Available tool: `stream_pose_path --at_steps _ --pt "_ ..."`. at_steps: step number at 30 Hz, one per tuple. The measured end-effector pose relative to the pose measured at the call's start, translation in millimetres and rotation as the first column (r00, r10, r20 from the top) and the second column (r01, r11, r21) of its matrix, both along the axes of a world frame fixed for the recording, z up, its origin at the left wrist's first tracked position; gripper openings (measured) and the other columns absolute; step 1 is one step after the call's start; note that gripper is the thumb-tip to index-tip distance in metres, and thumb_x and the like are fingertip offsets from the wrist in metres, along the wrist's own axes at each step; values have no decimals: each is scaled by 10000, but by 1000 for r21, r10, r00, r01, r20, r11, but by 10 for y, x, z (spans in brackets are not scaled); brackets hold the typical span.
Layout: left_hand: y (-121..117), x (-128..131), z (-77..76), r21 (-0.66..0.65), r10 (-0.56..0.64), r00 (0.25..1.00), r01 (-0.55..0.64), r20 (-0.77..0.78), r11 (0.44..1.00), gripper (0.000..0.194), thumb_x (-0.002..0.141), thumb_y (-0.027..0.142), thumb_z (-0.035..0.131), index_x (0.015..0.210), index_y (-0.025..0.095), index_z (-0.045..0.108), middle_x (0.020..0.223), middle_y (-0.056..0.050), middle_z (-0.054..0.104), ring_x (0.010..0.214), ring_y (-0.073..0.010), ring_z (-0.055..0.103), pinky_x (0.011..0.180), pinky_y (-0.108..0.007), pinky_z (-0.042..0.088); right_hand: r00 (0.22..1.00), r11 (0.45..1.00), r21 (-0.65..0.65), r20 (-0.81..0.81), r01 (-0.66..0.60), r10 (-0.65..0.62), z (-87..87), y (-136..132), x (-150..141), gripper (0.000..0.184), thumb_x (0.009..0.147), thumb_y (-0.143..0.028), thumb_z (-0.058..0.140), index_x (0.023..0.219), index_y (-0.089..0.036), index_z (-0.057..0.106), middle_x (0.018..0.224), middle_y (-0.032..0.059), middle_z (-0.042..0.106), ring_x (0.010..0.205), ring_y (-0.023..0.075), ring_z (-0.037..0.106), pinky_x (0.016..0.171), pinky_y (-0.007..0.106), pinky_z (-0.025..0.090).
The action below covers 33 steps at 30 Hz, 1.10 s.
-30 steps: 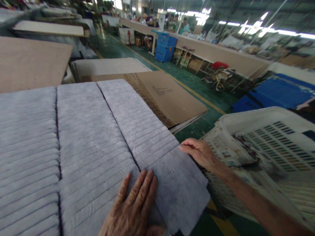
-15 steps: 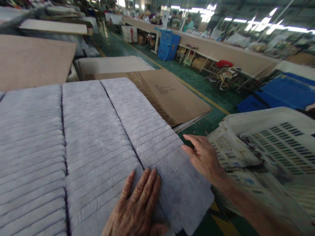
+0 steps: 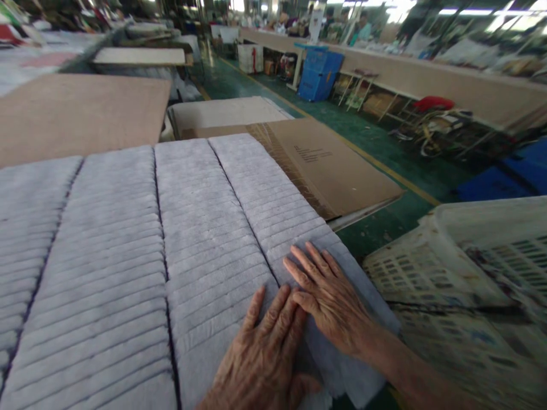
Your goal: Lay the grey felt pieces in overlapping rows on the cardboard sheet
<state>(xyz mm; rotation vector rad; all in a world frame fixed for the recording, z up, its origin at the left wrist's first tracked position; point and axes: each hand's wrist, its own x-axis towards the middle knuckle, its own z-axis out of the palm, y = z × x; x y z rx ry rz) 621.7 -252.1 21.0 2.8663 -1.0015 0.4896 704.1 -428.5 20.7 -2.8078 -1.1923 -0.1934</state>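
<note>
Rows of overlapping pale grey fabric pieces [image 3: 205, 239] cover the surface before me, with dark gaps between the rows. My left hand [image 3: 267, 347] lies palm down near the front end of the two right-hand rows, fingers stretched out. Just right of it, my right hand [image 3: 327, 296] rests flat on the rightmost row [image 3: 265, 188], fingers spread. The right thumb touches or overlaps the left fingertips. Neither hand grips anything that I can see. The palms' undersides are hidden.
Beyond the rows lies a flattened cardboard sheet [image 3: 337, 165]. White plastic baskets [image 3: 453, 250] stand close on the right. A brown board [image 3: 85, 108] is at the left. Blue bins [image 3: 320, 74] and a long workbench [image 3: 410, 71] line the green aisle, with people far behind.
My right hand has come down from the right edge onto the rightmost row, beside my left hand. The left hand stays flat on the fabric. The view has swung left.
</note>
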Motion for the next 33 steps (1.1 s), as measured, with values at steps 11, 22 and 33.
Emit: stream_pose_path --at_steps 11,22,33 --pt "629 -196 77 96 348 937 -347 0 933 786 822 616 343 1393 88 225 1457 -119 261 1340 -312 199 1103 -525 -6 998 1000 -16 66 7 -6 1 47 -1 460 956 -408 278 1366 -210 349 1450 51 245 1341 270 107 1065 522 218" --pt "601 -181 103 106 357 934 -352 -30 930 778 841 607 296 1407 92 163 1472 -117 211 1355 -303 154 1096 -524 -53 981 999 2 188 -45 44 111 110 -30 464 954 -418 258 1345 -200 377 1433 71 280 1325 305 166 1003 582 267" --pt "1340 -948 242 200 659 752 -641 -30 741 866 811 636 336 1405 46 115 1480 -142 176 1362 -319 106 1099 -522 -36 952 953 154 202 -261 228 115 767 14 493 953 -460 206 1390 -246 294 1420 75 306 1313 306 209 997 581 257"
